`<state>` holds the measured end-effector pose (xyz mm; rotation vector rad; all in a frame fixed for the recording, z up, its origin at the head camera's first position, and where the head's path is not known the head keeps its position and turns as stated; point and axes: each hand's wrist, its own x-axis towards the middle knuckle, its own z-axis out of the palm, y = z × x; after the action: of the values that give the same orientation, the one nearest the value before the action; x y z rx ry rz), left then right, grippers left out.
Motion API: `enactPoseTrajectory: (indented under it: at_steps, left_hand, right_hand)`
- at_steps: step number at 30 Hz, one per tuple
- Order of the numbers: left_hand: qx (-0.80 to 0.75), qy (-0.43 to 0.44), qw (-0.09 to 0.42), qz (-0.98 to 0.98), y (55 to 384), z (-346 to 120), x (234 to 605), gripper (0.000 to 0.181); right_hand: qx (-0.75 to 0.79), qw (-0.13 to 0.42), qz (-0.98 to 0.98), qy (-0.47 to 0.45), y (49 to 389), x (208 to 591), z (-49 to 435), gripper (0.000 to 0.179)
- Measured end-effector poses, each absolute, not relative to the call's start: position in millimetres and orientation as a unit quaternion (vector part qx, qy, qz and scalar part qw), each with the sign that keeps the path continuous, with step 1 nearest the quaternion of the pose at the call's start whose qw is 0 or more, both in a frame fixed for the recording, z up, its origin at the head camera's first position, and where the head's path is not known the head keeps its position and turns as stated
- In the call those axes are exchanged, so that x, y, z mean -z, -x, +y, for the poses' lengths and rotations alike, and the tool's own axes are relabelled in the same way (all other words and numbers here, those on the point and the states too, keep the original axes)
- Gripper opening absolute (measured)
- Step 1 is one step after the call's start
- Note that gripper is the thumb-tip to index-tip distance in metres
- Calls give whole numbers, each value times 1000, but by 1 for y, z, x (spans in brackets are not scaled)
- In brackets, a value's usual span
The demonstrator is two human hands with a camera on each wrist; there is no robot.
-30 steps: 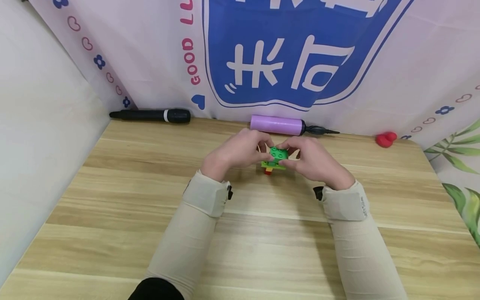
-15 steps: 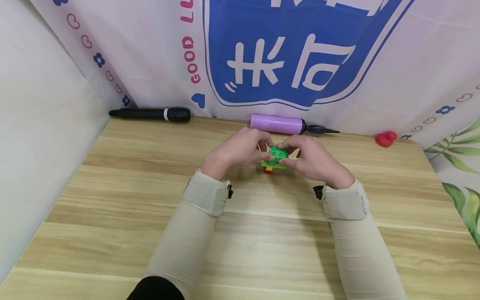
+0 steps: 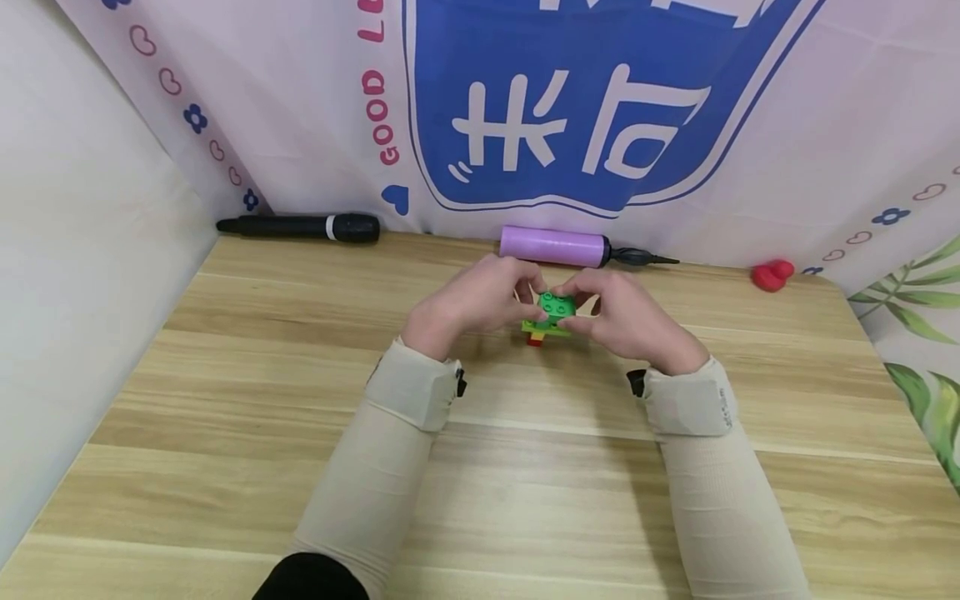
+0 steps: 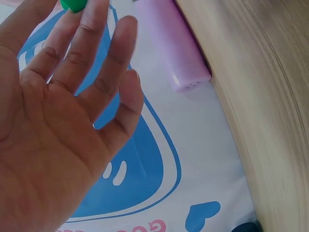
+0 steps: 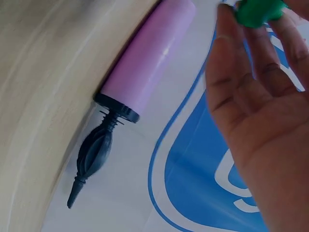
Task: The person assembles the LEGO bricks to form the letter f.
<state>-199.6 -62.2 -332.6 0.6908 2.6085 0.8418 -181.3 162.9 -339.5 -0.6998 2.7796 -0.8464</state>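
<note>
Between my two hands, near the back of the table, is a green toy building brick (image 3: 557, 307) with round studs on top. Below it sit a lime-green plate (image 3: 551, 331) and a small yellow and red piece (image 3: 535, 339). My left hand (image 3: 483, 302) pinches the green brick from the left, thumb in front. From the right, my right hand (image 3: 628, 319) pinches the same brick with thumb and finger. In both wrist views only a bit of green (image 4: 74, 4) shows at the fingertips; the lower pieces are hidden there.
A purple hand pump (image 3: 555, 247) with a black nozzle lies behind my hands against the printed cloth (image 3: 300, 100). A black pump-like tube (image 3: 300, 227) lies at the back left. One red rounded object (image 3: 772, 276) sits at the back right of the wooden table (image 3: 480, 500).
Both hands keep their hold on the green brick, with almost no movement. The whole head view shifts very slightly upward.
</note>
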Motion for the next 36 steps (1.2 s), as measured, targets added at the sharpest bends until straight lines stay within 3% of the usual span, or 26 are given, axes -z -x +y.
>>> enactPoseTrajectory:
  at_steps: [8, 19, 28, 33, 36]
  left_hand:
    - [-291, -235, 166, 912, 200, -61, 331, 24]
    - [-241, -226, 202, 922, 202, -68, 339, 48]
    - [-224, -237, 200, 924, 202, -62, 348, 33]
    - [-200, -240, 197, 929, 202, -57, 351, 29]
    - [-189, -242, 194, 932, 202, -54, 352, 17]
  right_hand:
    - [285, 82, 926, 232, 183, 340, 164, 33]
    - [275, 87, 929, 231, 182, 337, 165, 38]
    - [301, 92, 922, 225, 187, 347, 163, 37]
    - [303, 108, 923, 212, 189, 355, 160, 48]
    - [284, 124, 928, 209, 191, 358, 158, 57]
